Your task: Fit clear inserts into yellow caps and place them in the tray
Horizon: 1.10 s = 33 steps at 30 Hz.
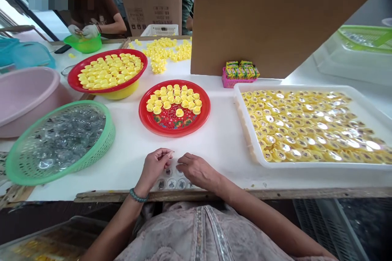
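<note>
My left hand (155,166) is closed in a pinch near the table's front edge. Something small and pale may be at its fingertips, too small to make out. Beside it, my right hand (198,171) reaches in with fingers bent together over small clear round pieces with dark centres (171,184). These lie in short rows on the white table, and my right hand partly covers them. What its fingertips hold, if anything, is hidden. Just beyond both hands sits a red tray (171,132) with small yellow cup-shaped pieces (174,97) on its far half.
At left stand a green basket (112,130) of clear pieces, a pink basin (27,94) and a red tray (72,75) of yellow pieces. A white tray (246,130) of filled yellow pieces is at right. A cardboard sheet (245,20) rises behind. Across the table, a gloved person (107,20) works.
</note>
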Each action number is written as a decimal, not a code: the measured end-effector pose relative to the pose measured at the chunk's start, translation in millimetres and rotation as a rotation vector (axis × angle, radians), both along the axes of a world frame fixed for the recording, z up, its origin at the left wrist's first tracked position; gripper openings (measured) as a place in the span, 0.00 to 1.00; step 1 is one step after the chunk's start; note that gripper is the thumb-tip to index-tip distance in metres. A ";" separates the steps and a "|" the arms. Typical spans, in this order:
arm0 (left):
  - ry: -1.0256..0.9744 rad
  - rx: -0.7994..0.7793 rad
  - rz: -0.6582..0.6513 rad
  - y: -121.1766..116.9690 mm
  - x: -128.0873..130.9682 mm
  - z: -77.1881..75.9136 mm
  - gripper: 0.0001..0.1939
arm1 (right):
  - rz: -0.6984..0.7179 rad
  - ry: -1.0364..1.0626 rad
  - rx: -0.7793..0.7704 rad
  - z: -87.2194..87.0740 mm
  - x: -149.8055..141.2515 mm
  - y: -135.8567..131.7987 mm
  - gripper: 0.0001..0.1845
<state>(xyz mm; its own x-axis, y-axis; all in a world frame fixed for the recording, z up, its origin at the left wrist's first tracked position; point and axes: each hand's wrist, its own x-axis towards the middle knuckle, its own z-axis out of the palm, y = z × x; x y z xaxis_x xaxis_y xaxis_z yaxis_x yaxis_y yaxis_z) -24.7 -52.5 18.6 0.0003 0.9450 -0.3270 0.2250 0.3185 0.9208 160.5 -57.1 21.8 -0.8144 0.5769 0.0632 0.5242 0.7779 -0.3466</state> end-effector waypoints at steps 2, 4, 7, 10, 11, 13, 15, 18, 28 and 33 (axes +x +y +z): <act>0.060 0.027 -0.026 -1.5 -1.5 0.8 0.15 | -0.070 -0.018 0.017 -2.6 4.3 -0.5 0.06; 0.129 0.063 -0.057 -2.7 -2.3 1.8 0.14 | -0.169 -0.001 0.017 -2.6 9.7 -1.7 0.08; 0.181 0.097 -0.078 -3.8 -2.2 2.6 0.13 | -0.215 0.071 0.005 1.7 17.2 -4.1 0.10; 0.183 0.113 -0.081 -2.7 -0.3 2.0 0.13 | -0.153 0.089 -0.003 1.7 20.6 -5.3 0.09; 0.186 0.115 -0.081 -2.0 0.9 1.7 0.13 | -0.148 0.089 -0.011 -0.9 20.7 -5.0 0.09; 0.195 0.113 -0.079 -0.5 4.4 2.2 0.13 | -0.187 0.130 -0.045 -9.0 19.6 -3.2 0.10; 0.194 0.111 -0.079 0.6 9.9 4.8 0.13 | -0.303 0.283 -0.139 -17.1 17.7 -0.2 0.12; 0.084 0.096 -0.119 1.1 22.7 12.8 0.15 | -0.573 0.698 -0.505 -19.2 14.9 4.1 0.08; -0.205 0.064 -0.019 3.1 58.1 24.1 0.14 | -0.849 1.354 -1.054 4.9 20.4 5.6 0.12; -0.101 0.154 -0.066 5.1 53.1 26.7 0.13 | -0.799 1.115 -0.816 11.0 26.6 8.3 0.07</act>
